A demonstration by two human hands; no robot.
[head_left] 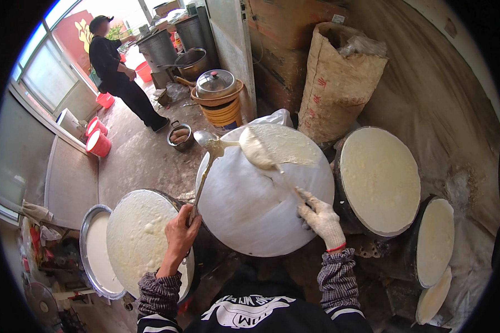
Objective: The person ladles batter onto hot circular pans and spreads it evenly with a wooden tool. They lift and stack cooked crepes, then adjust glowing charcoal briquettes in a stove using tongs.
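My bare left hand (181, 233) is closed round the long handle of a metal ladle (206, 139). The ladle's bowl is up at the far left rim of a large round griddle (244, 205), with pale batter hanging by its lip. My right hand (321, 219), in a white knit glove, grips the thin handle of a batter spreader (255, 149). Its flat head is coated in batter and rests on the far part of the griddle. A thin layer of batter (291, 141) covers the griddle's far right; the near part is bare and whitish.
Left of me are a batter-covered griddle (141, 227) and a metal basin (88, 244) of pale liquid. Two more coated griddles (380, 180) (436, 241) stand on the right. Behind are a stained sack (339, 89), a lidded pot (215, 84), and a person (114, 66) in dark clothes.
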